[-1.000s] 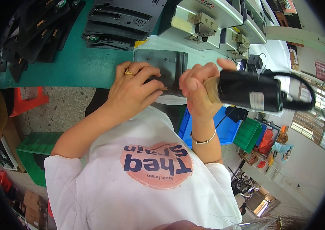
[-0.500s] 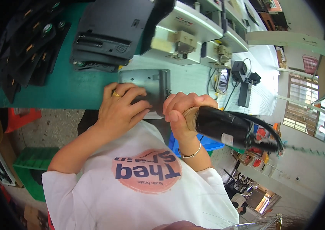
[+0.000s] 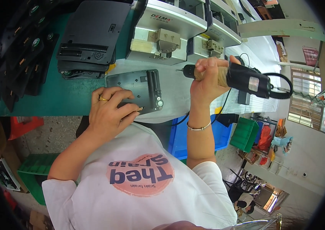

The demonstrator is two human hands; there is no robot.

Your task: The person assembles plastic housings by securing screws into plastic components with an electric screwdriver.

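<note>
A dark flat plastic casing panel (image 3: pixel 133 82) lies on the table in front of me, with a ridged strip and a round silver part at its right edge. My left hand (image 3: pixel 111 107), a ring on one finger, bends over the panel's lower left part, thumb and forefinger closed at its near edge. Wrapped around the taped tan grip of a black electric screwdriver (image 3: pixel 248 80) is my right hand (image 3: pixel 207 78). The tool is held in the air, its thin bit pointing left, near a silver box-shaped machine (image 3: pixel 166 19) with a small metal block on its front.
Similar dark panels (image 3: pixel 89 30) are stacked behind my left hand; more panels (image 3: pixel 24 50) with round silver parts lie far left. Another silver machine (image 3: pixel 223 27) stands to the right. A blue crate (image 3: pixel 178 138) sits below the table edge. The screwdriver's coiled cord (image 3: pixel 315 100) runs right.
My right hand has lifted the screwdriver from the panel's right edge, up and to the right beside the silver machine. My left hand has stayed at the panel. The whole view has shifted slightly.
</note>
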